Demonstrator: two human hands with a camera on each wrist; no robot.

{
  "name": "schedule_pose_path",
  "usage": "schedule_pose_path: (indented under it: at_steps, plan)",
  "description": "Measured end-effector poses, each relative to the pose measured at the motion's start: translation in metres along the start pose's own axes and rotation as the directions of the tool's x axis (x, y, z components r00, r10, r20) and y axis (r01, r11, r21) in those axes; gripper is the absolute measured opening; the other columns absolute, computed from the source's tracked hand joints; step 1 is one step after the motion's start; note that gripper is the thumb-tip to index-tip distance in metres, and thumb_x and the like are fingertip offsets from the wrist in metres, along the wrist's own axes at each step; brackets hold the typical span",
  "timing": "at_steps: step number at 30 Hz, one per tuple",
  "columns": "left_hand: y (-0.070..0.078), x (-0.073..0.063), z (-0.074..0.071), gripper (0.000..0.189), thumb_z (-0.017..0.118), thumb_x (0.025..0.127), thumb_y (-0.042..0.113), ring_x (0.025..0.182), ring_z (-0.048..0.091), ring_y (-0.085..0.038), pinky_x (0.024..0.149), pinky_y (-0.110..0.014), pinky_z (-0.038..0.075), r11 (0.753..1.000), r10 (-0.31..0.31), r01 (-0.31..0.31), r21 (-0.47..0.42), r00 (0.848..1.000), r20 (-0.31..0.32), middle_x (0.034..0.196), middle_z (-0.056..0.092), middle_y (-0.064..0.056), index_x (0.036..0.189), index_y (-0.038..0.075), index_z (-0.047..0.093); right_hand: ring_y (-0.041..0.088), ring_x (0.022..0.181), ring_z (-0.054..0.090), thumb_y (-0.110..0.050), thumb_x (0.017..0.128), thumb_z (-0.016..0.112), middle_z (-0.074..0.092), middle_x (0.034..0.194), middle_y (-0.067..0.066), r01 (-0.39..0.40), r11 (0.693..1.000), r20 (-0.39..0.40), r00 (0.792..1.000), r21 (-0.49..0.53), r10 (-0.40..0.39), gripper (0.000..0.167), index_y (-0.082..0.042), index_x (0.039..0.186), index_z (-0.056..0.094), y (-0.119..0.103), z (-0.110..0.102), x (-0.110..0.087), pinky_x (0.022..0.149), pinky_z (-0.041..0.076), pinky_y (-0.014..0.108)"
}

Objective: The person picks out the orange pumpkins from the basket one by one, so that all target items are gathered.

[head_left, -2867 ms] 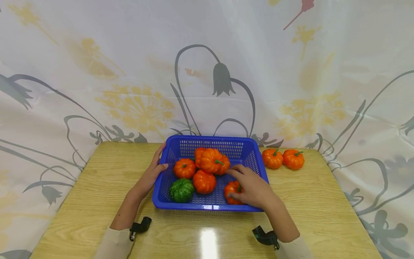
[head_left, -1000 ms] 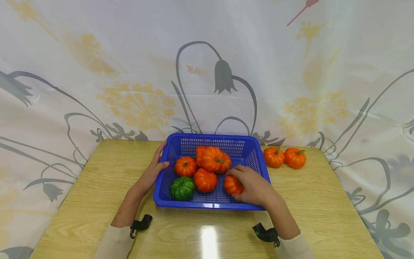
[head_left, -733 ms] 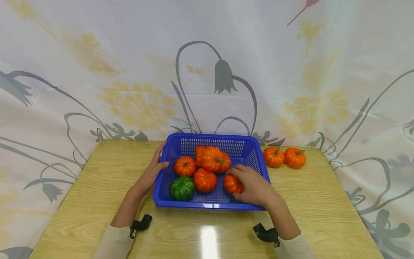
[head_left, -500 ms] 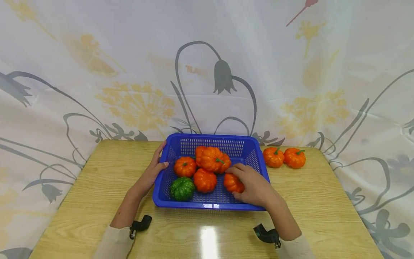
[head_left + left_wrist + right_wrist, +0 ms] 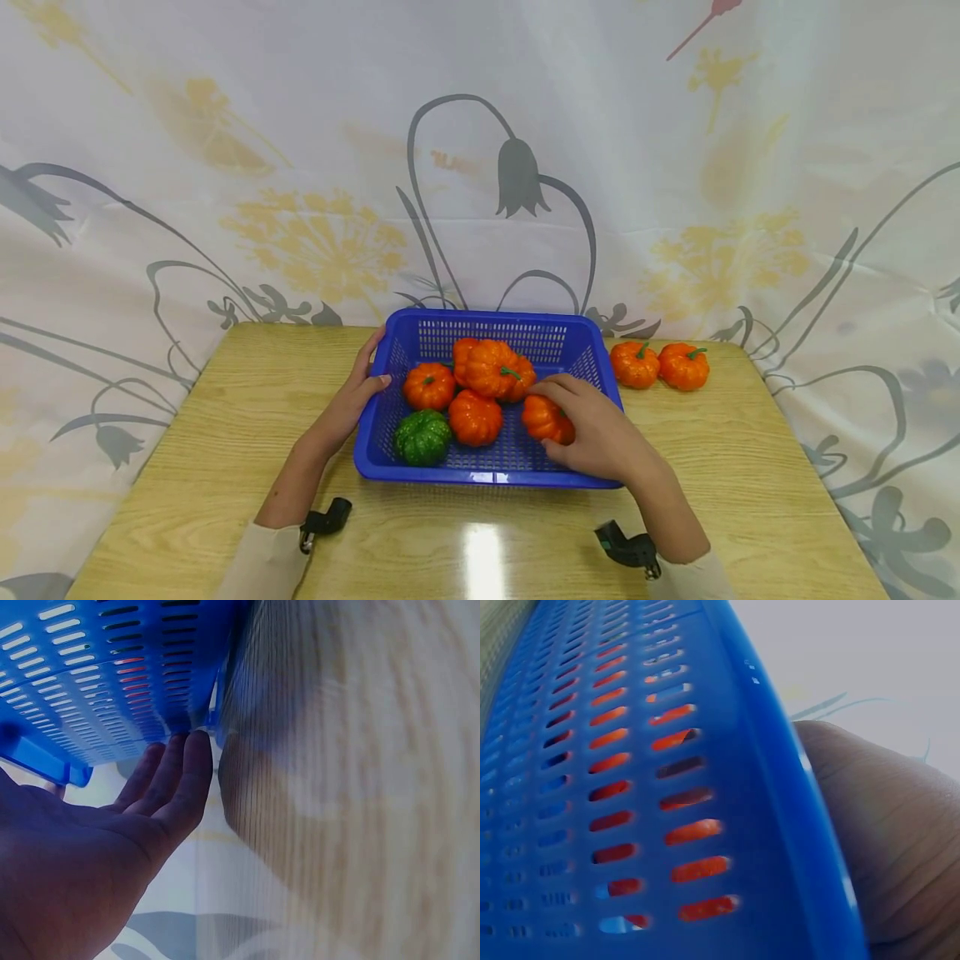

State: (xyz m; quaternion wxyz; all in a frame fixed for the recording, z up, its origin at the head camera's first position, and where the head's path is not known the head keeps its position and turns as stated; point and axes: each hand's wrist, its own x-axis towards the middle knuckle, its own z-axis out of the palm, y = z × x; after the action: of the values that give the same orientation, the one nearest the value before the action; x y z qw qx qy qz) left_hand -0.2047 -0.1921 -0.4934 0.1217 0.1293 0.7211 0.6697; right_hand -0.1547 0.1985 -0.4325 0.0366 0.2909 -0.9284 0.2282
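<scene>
A blue plastic basket [image 5: 495, 477] with slotted sides stands on the table. My left hand [image 5: 352, 408] holds its left rim, thumb over the edge; in the left wrist view the other fingers [image 5: 184, 780] lie against the outer wall. My right hand [image 5: 596, 429] reaches over the front right and curls round a small orange pumpkin [image 5: 544, 418], partly hidden by the hand. Left of it in the basket are a green pumpkin [image 5: 423, 437] and several orange ones, with one pumpkin [image 5: 489, 367] resting on others. The right wrist view shows mainly the basket wall.
Two orange pumpkins, a left one [image 5: 634, 365] and a right one [image 5: 683, 367], stand on the wooden table [image 5: 255, 400] just right of the basket. A flowered curtain [image 5: 300, 167] hangs behind the table's back edge.
The orange pumpkin at the right has moved back from the basket's front, then slightly right with my right hand. Its stem has turned out of sight. My left hand keeps its hold.
</scene>
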Motion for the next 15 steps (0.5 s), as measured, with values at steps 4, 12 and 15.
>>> schedule_pose_path:
  at_steps: [4,12,15]
  plan:
    - [0.000,0.000,0.000,0.076,0.041,0.110,0.017,0.133,0.051,-0.048,0.093,-0.032,0.056,1.000,0.000,0.000,-0.004,1.000,-0.001,0.157,0.032,-0.031,0.171,0.039,0.002,0.030,0.125,0.060,-0.022,0.079,0.087,0.064,0.137,0.005,0.004,1.000,-0.019,1.000,-0.001,-0.004,0.061,-0.016,0.136,0.068,-0.001,-0.005,-0.002,0.107,0.050,0.053]
    - [0.000,0.000,0.000,0.076,0.040,0.111,0.017,0.134,0.051,-0.049,0.095,-0.036,0.057,1.000,0.007,-0.007,-0.015,1.000,0.010,0.158,0.031,-0.031,0.172,0.036,0.000,0.032,0.125,0.061,-0.021,0.080,0.087,0.063,0.139,0.007,-0.008,1.000,-0.041,0.999,0.007,0.008,0.063,-0.015,0.140,0.066,-0.003,-0.016,-0.008,0.104,0.053,0.055]
    - [0.001,0.000,0.000,0.076,0.040,0.111,0.017,0.133,0.052,-0.049,0.095,-0.037,0.057,1.000,0.009,-0.009,-0.015,1.000,0.011,0.157,0.032,-0.031,0.172,0.033,-0.001,0.033,0.126,0.062,-0.021,0.081,0.087,0.062,0.141,0.008,-0.019,1.000,-0.045,0.999,0.009,0.019,0.063,-0.016,0.140,0.066,-0.002,-0.020,-0.010,0.104,0.053,0.054]
